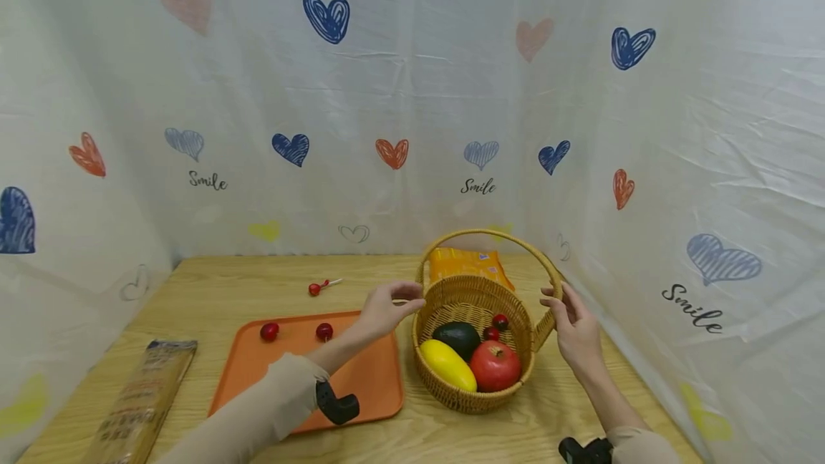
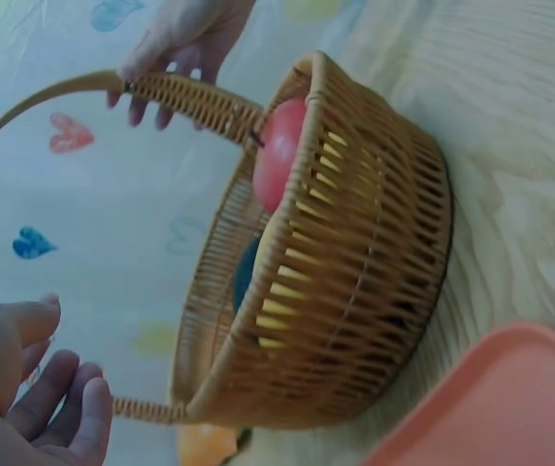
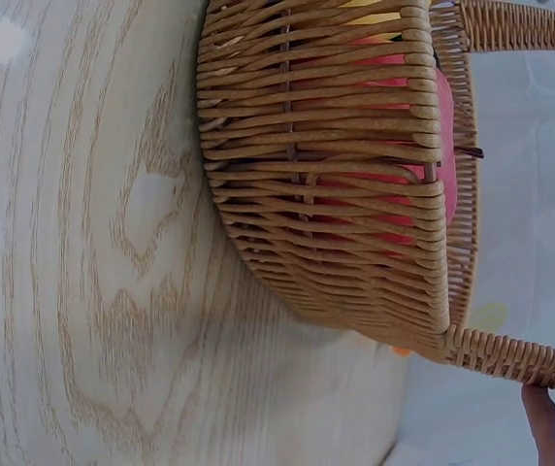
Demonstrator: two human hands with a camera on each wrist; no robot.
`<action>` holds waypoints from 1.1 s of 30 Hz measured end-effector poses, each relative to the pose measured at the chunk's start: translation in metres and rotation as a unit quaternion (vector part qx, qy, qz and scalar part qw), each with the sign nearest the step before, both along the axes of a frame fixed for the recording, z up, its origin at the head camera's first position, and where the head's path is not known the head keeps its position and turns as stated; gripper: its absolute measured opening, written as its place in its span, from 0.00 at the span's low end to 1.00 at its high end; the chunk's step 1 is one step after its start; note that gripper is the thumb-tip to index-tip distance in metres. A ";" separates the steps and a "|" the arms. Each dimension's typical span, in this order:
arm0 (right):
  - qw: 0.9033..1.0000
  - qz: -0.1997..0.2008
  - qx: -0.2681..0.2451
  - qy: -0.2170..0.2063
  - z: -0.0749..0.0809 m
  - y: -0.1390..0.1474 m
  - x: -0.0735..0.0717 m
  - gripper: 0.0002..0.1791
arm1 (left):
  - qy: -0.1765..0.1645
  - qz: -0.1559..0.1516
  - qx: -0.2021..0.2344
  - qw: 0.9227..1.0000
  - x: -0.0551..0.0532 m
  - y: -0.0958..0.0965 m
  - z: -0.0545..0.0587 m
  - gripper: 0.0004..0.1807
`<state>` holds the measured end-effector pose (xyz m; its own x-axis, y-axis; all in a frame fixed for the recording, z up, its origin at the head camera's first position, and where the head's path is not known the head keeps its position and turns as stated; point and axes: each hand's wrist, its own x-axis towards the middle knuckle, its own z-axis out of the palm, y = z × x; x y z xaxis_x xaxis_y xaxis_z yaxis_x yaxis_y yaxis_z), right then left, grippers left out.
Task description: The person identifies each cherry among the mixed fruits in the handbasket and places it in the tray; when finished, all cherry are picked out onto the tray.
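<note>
A round wicker basket (image 1: 473, 399) with a tall arched handle (image 1: 480, 232) stands on the wooden table. In it lie a dark green avocado (image 1: 456, 339), a smooth yellow fruit (image 1: 447, 366), a red pomegranate (image 1: 495, 366) and two small cherries (image 1: 500, 321). My right hand (image 1: 578, 331) holds the handle's right side, thumb in front and fingers around behind. At the handle's left side is my left hand (image 1: 389, 310), its fingers loosely bent and thumb apart, fingertips right at the handle. The left wrist view shows a gap between that thumb and the fingers (image 2: 59, 388).
Left of the basket lies an orange tray (image 1: 380, 378) with two cherries (image 1: 269, 331), partly under my left forearm. Behind it is a red lollipop (image 1: 315, 288). An orange packet (image 1: 464, 261) stands behind the basket. A long wrapped packet (image 1: 142, 403) lies far left. Curtains (image 1: 412, 199) enclose the table.
</note>
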<state>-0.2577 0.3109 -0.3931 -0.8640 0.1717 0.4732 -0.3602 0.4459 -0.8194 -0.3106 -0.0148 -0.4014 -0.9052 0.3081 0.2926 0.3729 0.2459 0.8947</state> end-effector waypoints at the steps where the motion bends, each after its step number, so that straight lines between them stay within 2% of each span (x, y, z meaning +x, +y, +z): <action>1: 1.000 -0.002 -0.001 -0.001 0.000 0.000 0.000 0.24 | 0.004 -0.004 -0.005 1.000 0.000 0.004 0.000 0.16; 7: 1.000 -0.009 0.005 -0.009 -0.001 0.000 0.000 0.23 | 0.021 -0.025 -0.033 0.999 -0.003 0.033 -0.004 0.14; 12: 1.000 -0.016 0.004 -0.008 -0.001 0.000 0.000 0.21 | 0.007 -0.038 -0.054 0.998 -0.011 0.063 -0.007 0.14; 23: 1.000 -0.017 0.003 -0.017 0.001 -0.001 0.001 0.23 | 0.004 -0.043 -0.065 0.997 -0.022 0.126 -0.001 0.15; 28: 1.000 -0.015 -0.001 -0.022 0.000 -0.003 0.004 0.24 | -0.014 -0.040 -0.061 0.997 -0.023 0.145 -0.004 0.14; 33: 1.000 -0.012 -0.007 -0.027 0.002 -0.006 0.003 0.25 | -0.029 -0.028 -0.066 0.997 -0.025 0.154 -0.009 0.12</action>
<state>-0.2545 0.3053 -0.3913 -0.8838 0.1993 0.4232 -0.3044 0.4418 -0.8439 -0.3355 0.1393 -0.4099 -0.8996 0.3916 0.1931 0.3377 0.3436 0.8763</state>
